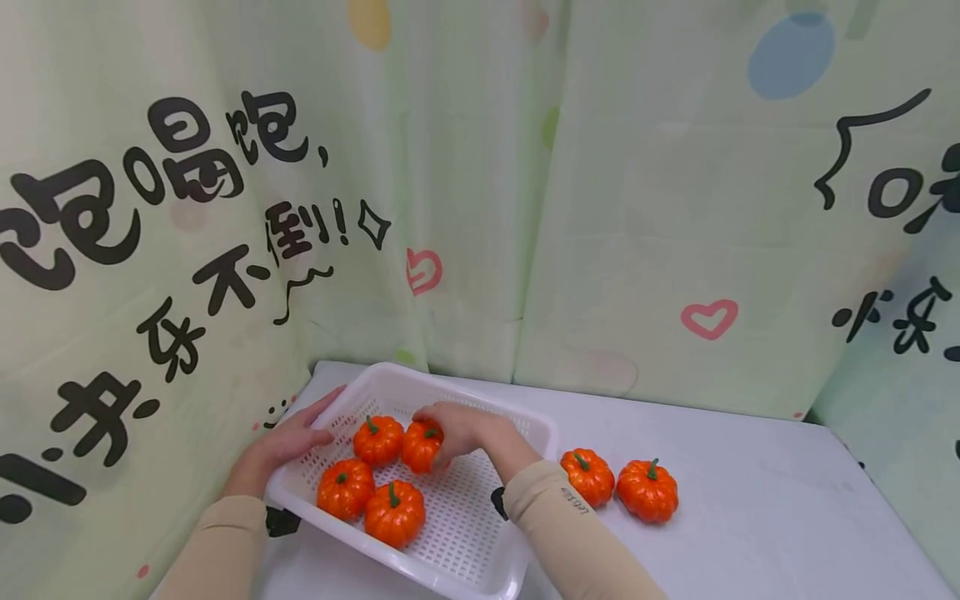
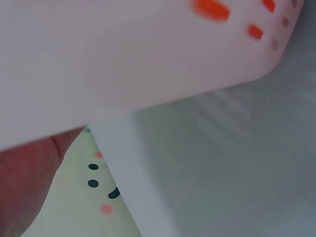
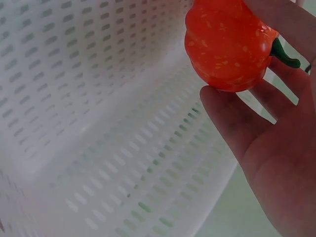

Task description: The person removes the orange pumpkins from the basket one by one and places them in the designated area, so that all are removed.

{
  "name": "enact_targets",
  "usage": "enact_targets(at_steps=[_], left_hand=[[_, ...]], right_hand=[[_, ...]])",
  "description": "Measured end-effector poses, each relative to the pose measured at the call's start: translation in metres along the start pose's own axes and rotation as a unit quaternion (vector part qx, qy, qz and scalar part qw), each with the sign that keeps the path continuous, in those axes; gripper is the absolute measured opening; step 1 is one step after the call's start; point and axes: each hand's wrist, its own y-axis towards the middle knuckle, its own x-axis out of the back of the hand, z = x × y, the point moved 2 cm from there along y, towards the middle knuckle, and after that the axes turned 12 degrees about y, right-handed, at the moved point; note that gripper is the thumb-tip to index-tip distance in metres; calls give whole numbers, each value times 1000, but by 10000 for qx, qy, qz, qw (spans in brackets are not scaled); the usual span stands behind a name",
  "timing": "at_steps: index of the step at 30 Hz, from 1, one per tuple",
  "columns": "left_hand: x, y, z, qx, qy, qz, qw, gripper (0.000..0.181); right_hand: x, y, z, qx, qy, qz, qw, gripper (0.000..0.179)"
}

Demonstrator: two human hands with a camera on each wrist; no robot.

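Observation:
A white perforated plastic basket (image 1: 457,521) sits at a slant on the table. My left hand (image 1: 287,440) holds its left side, thumb inside the rim and the other fingers outside. Inside the basket, my right hand (image 1: 467,432) grips a small orange toy pumpkin (image 1: 421,447) with a green stem. The right wrist view shows fingers around this pumpkin (image 3: 227,47), close to the basket wall. Beside it lies another pumpkin (image 1: 378,441); two more, a left one (image 1: 345,490) and a front one (image 1: 395,514), rest in the basket's near left part.
Two more pumpkins, one (image 1: 587,478) near the basket's right side and another (image 1: 648,492) further right, lie on the white table (image 1: 780,500). A pale green printed curtain (image 1: 615,208) encloses the table at the back and sides.

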Motion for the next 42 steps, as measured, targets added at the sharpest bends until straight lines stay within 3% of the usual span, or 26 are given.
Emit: enact_targets(at_steps=[7,14,20,28,42], left_hand=[[-2,2,2,-29,-57,48,10000,80],[-1,0,-1,15,101,-9,9999,80],[-1,-3,-3,69,167,-24,9998,80],[0,-3,-3,19,193,-32,9998,79],[0,0,0,56,78,15,10000,79]], right_hand=[[25,-12,8,5,-166,-132,9998,69],[55,-36,10,-74,-127,-360,9992,70],[79,-60,8,96,-77,-596,9981,66],[107,-95,-13,23,-151,-915,9957,65],[134,-156,-54,-343,313,-1479,9879,70]])
